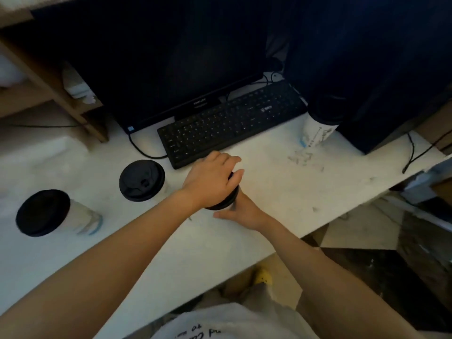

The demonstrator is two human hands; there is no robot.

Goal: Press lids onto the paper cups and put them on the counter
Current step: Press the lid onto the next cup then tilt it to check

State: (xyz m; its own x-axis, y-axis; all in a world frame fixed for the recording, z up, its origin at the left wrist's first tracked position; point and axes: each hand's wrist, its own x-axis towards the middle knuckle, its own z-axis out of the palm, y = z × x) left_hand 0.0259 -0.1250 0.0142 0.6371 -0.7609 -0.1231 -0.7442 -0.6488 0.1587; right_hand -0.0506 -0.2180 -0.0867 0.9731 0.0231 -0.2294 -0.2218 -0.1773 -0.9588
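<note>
left hand (211,178) sits on top of the round black plastic lid (226,201), fingers draped and curled down over its rim, so it's clamped on the lid; right hand (241,212) comes in underneath against the side of the white paper cup (233,206), thumb lying out along the white bench (269,192); its fingers look wrapped round the cup but they're mostly hidden behind it; that cup stands upright on the bench just in front of the black computer keyboard (230,123); three more lidded paper cups are already on the bench, one near the keyboard's left end (141,181), one further left (42,212), one over on the right by the dark tower (318,130); dark monitor (159,64) behind the keyboard
</note>
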